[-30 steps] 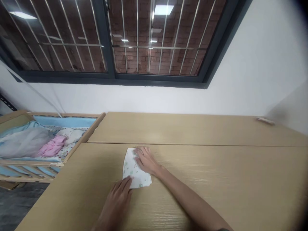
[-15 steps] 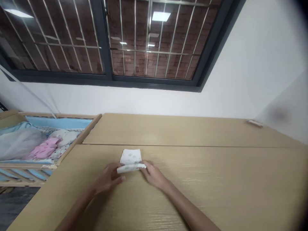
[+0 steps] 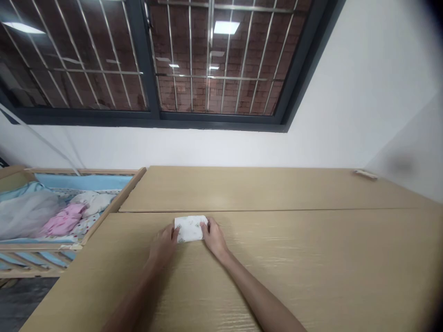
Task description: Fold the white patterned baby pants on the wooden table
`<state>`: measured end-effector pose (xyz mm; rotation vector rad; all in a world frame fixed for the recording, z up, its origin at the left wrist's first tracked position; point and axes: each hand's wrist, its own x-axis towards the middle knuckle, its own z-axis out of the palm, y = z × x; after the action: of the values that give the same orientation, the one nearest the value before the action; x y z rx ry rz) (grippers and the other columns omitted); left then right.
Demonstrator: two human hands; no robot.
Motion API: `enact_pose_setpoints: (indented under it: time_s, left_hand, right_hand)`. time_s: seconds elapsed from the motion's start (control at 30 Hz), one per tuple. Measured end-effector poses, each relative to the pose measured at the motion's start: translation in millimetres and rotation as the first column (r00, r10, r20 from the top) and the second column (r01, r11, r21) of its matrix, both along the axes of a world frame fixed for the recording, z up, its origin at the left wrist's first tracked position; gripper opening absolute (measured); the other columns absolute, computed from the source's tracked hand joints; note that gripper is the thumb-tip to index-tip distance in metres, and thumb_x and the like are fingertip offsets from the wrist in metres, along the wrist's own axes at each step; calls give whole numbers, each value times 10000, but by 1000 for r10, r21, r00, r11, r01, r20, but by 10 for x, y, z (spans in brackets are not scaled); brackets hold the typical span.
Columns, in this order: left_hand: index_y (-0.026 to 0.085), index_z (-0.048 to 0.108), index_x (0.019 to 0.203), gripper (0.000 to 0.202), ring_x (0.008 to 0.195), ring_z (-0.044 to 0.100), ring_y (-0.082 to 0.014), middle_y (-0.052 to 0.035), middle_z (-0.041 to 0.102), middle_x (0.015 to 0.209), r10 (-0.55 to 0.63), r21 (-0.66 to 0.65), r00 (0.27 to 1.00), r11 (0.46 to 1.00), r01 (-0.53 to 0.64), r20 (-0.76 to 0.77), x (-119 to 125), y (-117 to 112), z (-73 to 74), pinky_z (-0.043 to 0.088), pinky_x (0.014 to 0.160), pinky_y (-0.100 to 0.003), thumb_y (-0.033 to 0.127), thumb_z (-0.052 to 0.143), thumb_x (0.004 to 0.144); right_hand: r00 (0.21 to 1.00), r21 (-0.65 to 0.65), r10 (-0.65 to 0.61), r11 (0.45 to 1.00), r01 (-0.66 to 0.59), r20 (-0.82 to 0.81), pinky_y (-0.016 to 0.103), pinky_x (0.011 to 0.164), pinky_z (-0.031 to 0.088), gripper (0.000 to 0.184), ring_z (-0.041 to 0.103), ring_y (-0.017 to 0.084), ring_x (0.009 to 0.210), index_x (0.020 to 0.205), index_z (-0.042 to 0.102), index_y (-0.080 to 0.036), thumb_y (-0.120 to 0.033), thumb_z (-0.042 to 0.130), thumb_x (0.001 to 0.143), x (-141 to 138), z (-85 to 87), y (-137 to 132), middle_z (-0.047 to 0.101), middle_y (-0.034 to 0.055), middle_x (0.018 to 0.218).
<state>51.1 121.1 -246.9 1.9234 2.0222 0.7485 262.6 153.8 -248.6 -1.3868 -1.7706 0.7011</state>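
Observation:
A small white cloth (image 3: 190, 229) with a faint print lies folded into a compact rectangle on the wooden tabletop (image 3: 277, 263). Its left edge is gripped by my left hand (image 3: 164, 244), the thumb on top and the fingers curled behind. At the right end my right hand (image 3: 214, 239) pinches it, thumb pressed on the upper face near the corner. The fingers tucked behind the cloth are partly hidden.
To the left stands a wooden crib (image 3: 133, 191) with blue padding, a pink cloth (image 3: 65, 220) and rumpled white bedding. A barred window (image 3: 221, 121) is set in the white wall behind the table. A small pale strip (image 3: 366, 174) lies at the far right corner.
The cloth's near flap has been folded over onto the far part, making one flat rectangle. Both hands moved slightly away from me with it, and my left thumb closed onto its edge.

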Motion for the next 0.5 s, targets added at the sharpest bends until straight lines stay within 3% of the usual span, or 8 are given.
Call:
enact_pose_setpoints:
  time_s: [0.17,0.27,0.37,0.43,0.5]
  left_hand:
    - [193,580,870,330,906,664,-305,-134,699,903,40,80,994,996,-31,-104,41,-31,-60,482,821,-408,379,356,1023]
    - [149,614,1005,347,1022,639,-357,-193,686,1032,74,149,988,987,-54,-133,70,-49,-58,479,909,-493,371,348,1023]
    - [128,561,1251,417,1239,555,-353,-222,587,1339,65,246,989,969,-31,-131,158,-72,-77,437,1039,-508,382,306,1040]
    - [144,457,1412,480,1364,475,-307,-184,509,1472,-57,326,988,940,102,-143,238,-96,-125,403,1115,-463,419,304,1049]
    - [145,307,1537,577,1452,383,-285,-163,445,1547,-191,364,960,895,256,-205,304,-124,-200,374,1155,-448,458,316,1052]
  right_hand:
    - [990,51,-143,988,143,-1,404,917,503,265,610,278,1038,1160,547,-159,-339,471,981,-49,-78,-13,631,145,1079]
    - [982,187,-169,971,151,83,445,983,486,365,569,299,1138,1273,516,-124,-350,449,994,-54,-32,-69,578,194,1206]
    - [956,353,-36,933,-72,290,484,1096,404,455,465,311,1325,1407,484,-123,-336,419,1010,-89,25,-143,507,213,1400]
    - [889,349,104,894,-280,446,498,1168,324,532,347,299,1448,1501,419,-145,-299,434,991,-126,36,-175,426,180,1535]
    - [812,277,197,874,-399,549,508,1220,238,626,240,282,1515,1558,351,-147,-278,466,957,-155,22,-181,342,146,1615]
